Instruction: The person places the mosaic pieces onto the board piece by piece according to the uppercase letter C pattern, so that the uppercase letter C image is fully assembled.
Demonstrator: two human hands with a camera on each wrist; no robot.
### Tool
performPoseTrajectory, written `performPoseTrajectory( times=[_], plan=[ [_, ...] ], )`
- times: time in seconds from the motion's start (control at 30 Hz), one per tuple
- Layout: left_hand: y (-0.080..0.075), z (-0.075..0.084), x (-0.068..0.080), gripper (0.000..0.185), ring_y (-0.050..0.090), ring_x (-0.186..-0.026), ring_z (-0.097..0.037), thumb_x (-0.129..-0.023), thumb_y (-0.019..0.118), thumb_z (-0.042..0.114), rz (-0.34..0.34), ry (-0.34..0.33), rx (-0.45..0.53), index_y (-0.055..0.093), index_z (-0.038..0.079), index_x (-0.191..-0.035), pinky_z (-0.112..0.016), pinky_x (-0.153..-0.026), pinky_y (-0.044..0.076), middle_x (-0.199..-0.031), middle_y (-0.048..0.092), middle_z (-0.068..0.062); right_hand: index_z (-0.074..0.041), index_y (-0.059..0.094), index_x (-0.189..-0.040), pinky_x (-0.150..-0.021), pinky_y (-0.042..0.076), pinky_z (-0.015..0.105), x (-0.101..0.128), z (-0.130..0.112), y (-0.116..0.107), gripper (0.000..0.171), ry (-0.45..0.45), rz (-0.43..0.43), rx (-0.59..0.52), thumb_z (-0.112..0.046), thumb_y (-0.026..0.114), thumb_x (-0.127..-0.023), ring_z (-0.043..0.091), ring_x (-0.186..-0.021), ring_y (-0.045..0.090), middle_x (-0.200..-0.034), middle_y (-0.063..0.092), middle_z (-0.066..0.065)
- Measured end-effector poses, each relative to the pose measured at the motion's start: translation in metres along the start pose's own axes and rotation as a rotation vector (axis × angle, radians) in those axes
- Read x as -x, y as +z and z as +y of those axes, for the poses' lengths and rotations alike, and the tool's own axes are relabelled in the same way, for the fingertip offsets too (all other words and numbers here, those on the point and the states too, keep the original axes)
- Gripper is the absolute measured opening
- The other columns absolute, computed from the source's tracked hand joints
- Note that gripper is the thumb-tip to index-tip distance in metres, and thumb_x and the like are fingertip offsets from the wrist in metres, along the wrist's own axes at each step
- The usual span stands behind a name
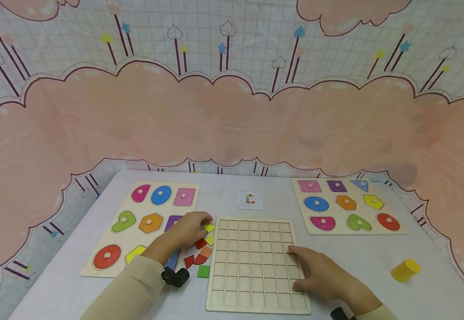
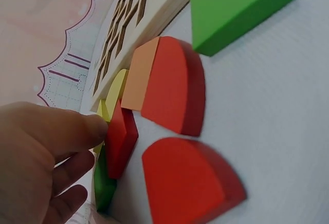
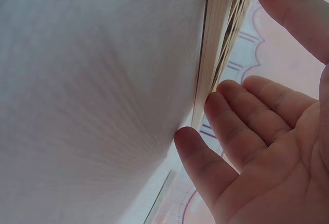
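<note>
Left hand (image 1: 191, 230) at the yellow block (image 1: 209, 228), can't tell if I'm pinching it; my right hand (image 1: 324, 276), fingers loosely extended, at the wooden board (image 1: 254, 270)'s right edge.

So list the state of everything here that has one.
Wooden grid board: flat, no tile in visible cells
Left puzzle board: flat, visible recesses filled
Right puzzle board: flat, all recesses filled
Pattern card: flat, pattern up
Green square tile: flat, loose
Red tiles: loose
Orange tile: loose
Yellow cylinder: standing or lying, unclear
Left hand: at a yellow tile, grip unclear
Right hand: fingers extended, at the grid board's edge
</note>
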State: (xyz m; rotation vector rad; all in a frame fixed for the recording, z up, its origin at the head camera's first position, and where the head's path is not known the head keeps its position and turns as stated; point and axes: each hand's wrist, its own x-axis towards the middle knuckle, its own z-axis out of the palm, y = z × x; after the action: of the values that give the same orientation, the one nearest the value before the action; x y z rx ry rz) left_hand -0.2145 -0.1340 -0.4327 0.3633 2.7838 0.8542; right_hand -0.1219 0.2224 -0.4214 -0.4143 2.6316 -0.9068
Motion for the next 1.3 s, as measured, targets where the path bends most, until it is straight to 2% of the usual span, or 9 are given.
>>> performPoseTrajectory(
  times=[0.2, 0.7, 0.93, 1.3],
  plan=[
    [0.0026, -0.0001, 0.0003, 0.037, 0.059, -0.112, -0.026, -0.09, 0.068, 0.001, 0.006, 0.02, 0.017, 0.065, 0.007, -0.126, -0.045, -0.102, 0.047, -0.121, 0.066, -0.006, -0.003, 0.05, -0.143, -0.108, 0.033, 0.062, 0.0007, -0.0013, -0.0018, 0.086, -0.003, -0.003, 0.011, -0.027, 0.09, -0.072, 0.043, -0.134, 0.044, -0.144, 0.051, 0.019],
    [0.0035, 0.0007, 0.0009, 0.03, 0.06, -0.101, -0.023, -0.09, 0.07, 0.004, 0.015, 0.029, -0.002, 0.068, 0.008, -0.12, -0.044, -0.097, 0.051, -0.11, 0.067, -0.005, -0.004, 0.051, -0.143, -0.108, 0.034, 0.062, 0.0011, -0.0021, -0.002, 0.085, 0.004, -0.001, 0.026, -0.028, 0.09, -0.071, 0.042, -0.134, 0.044, -0.144, 0.052, 0.017],
    [0.0046, -0.0007, 0.0001, 0.029, 0.058, -0.098, -0.021, -0.09, 0.07, 0.004, 0.017, 0.041, -0.008, 0.067, 0.007, -0.118, -0.043, -0.096, 0.052, -0.106, 0.066, -0.003, -0.002, 0.05, -0.143, -0.108, 0.033, 0.062, 0.0013, -0.002, -0.0025, 0.084, -0.038, 0.005, 0.024, -0.027, 0.089, -0.073, 0.043, -0.134, 0.044, -0.143, 0.052, 0.019],
    [0.0011, 0.0011, 0.0012, 0.031, 0.06, -0.103, -0.023, -0.09, 0.07, 0.006, 0.048, 0.04, 0.021, 0.065, 0.007, -0.12, -0.042, -0.095, 0.052, -0.111, 0.065, -0.003, -0.003, 0.051, -0.143, -0.108, 0.034, 0.061, 0.0009, -0.0007, -0.0012, 0.085, -0.029, 0.006, 0.034, -0.028, 0.09, -0.072, 0.042, -0.133, 0.045, -0.143, 0.052, 0.018]
  ],
)
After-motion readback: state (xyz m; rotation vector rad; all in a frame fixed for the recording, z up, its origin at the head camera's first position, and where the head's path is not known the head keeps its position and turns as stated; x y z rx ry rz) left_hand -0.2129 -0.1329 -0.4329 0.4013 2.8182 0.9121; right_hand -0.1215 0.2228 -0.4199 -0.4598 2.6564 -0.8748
